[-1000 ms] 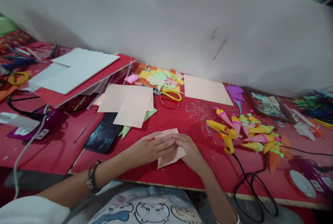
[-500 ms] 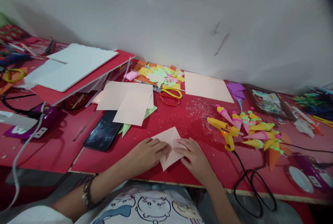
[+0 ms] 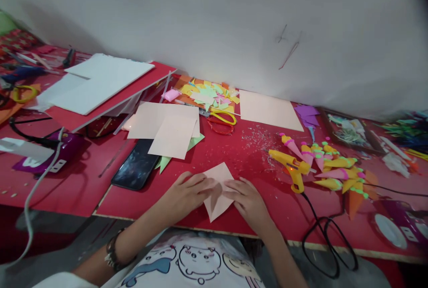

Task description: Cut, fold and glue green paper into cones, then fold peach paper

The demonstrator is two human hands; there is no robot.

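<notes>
A folded piece of peach paper (image 3: 219,187) lies on the red table (image 3: 240,154) near its front edge. My left hand (image 3: 187,192) presses down on the paper's left side with fingers flat and stretched out. My right hand (image 3: 249,199) rests on its right side, fingers also spread flat on the sheet. The two hands nearly meet over the fold. The paper's pointed upper corner shows above my fingers and its lower corner pokes out below them.
A black phone (image 3: 135,170) lies left of my hands under loose peach sheets (image 3: 167,129). Yellow scissors (image 3: 222,118) and coloured scraps (image 3: 209,94) sit behind. A yellow glue gun (image 3: 290,167) with a black cord and several paper cones (image 3: 329,163) lie to the right. White boards (image 3: 96,83) are stacked at left.
My hands have parted from overlapping on the paper to lying side by side on it, and the sheet now shows a pointed corner at the top. The view shifted slightly.
</notes>
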